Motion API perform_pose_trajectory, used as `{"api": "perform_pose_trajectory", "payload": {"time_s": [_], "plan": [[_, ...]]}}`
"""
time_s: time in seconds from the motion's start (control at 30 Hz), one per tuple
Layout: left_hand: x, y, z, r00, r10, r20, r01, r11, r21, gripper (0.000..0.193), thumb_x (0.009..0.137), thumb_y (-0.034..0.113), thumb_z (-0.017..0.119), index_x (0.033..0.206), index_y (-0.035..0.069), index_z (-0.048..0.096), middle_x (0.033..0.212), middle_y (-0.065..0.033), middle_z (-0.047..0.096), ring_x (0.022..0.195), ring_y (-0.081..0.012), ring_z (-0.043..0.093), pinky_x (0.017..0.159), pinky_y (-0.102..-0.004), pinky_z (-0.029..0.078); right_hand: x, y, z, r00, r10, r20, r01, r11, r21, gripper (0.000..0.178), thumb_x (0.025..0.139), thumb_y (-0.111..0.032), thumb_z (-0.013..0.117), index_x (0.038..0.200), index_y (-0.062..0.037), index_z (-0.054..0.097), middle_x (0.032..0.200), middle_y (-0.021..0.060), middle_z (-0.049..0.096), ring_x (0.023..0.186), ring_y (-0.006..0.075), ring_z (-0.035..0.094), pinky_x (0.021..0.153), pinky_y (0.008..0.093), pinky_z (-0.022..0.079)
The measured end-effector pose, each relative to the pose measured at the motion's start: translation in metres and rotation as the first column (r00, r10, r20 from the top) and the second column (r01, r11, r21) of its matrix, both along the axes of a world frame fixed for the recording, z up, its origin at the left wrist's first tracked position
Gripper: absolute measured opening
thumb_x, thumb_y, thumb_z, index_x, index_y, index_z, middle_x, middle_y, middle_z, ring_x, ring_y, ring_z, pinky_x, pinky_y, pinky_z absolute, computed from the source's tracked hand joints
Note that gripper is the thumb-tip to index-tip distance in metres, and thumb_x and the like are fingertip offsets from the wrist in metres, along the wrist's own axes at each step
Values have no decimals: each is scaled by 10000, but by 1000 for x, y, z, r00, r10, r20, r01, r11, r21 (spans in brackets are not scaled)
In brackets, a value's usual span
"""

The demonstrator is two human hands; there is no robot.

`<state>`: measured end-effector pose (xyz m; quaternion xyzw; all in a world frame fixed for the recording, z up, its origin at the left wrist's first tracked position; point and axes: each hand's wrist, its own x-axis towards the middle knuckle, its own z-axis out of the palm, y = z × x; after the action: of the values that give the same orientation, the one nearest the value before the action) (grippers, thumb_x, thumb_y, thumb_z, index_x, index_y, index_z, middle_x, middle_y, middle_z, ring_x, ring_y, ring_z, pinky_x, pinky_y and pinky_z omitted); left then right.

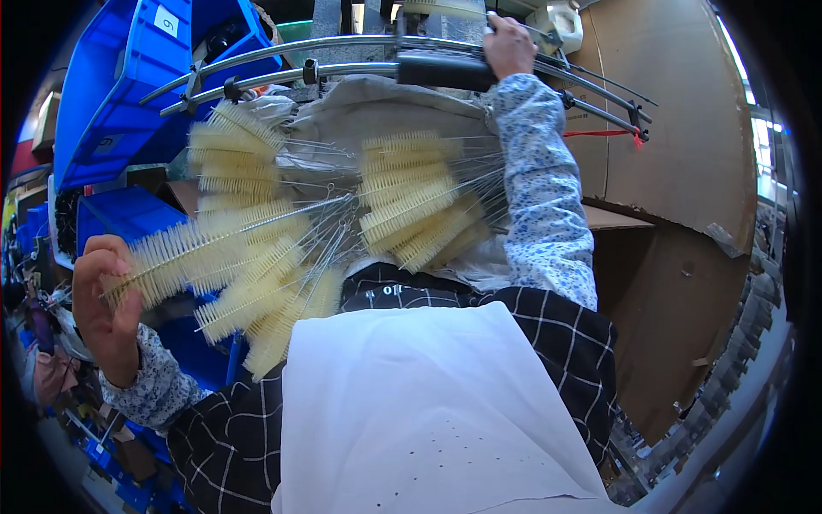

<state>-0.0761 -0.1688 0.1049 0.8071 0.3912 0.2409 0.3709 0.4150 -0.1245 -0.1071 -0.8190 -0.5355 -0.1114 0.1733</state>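
My left hand (104,313) pinches the bristle tip of a long brush (184,254) with cream bristles and a twisted wire stem. The stem slants up to the right, over other brushes. Below and behind it lies a fanned heap of similar brushes (235,163), and a second brush heap (409,201) lies to its right, wire ends loose. At the top, my right hand (511,49) is closed at the right end of a dark block (441,70) on the metal rails (355,68); what its fingers grip is hidden. Another brush (445,8) shows beyond the block, cut off by the frame.
Blue bins (120,94) stand at the upper left, with another blue bin (128,214) below. Large cardboard sheets (676,111) wall the right side. A white container (561,26) sits behind my right hand. A red ribbon (636,139) hangs from the rail's right end.
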Motion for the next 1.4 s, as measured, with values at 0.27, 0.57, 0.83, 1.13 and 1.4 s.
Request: {"api": "perform_pose_trajectory", "payload": {"time_s": [0.27,0.57,0.83,1.13,1.4], "plan": [[29,5,1,992,-128,11,128,992,-4,274,656,76,504,909,34,409,890,-96,399,825,-156,390,741,-270,313,91,4,5,995,-104,6,103,966,-239,319,801,-339,401,1049,-197,542,979,138,563,929,290,520,807,363,394],[62,23,-30,893,-356,274,412,892,-185,244,696,-28,505,923,30,439,888,-61,417,854,-128,425,742,-256,368,75,-73,88,765,200,-613,-399,893,-206,313,778,-210,533,1066,-86,535,926,110,592,881,194,546,752,296,425],[117,22,-62,854,-441,274,463,886,-16,275,722,10,551,983,18,462,989,-79,459,880,-148,487,752,-257,435,-160,-103,130,180,475,-861,-782,601,168,391,765,-267,575,1062,-24,499,959,138,563,818,217,552,713,290,448],[24,-16,-2,698,-454,-554,279,885,-373,637,534,146,710,1073,70,380,1057,-171,412,871,-353,494,706,-354,422,-45,-37,52,994,64,93,-57,996,-75,186,762,-206,463,896,-171,588,835,44,553,826,231,491,714,357,382],[17,-39,-21,818,-326,-475,116,901,-418,314,622,2,563,915,61,469,902,-118,469,718,-278,520,612,-317,431,-39,-7,34,997,60,45,-54,991,-122,197,746,-233,492,911,-239,600,848,11,545,866,217,459,747,378,349]]}}
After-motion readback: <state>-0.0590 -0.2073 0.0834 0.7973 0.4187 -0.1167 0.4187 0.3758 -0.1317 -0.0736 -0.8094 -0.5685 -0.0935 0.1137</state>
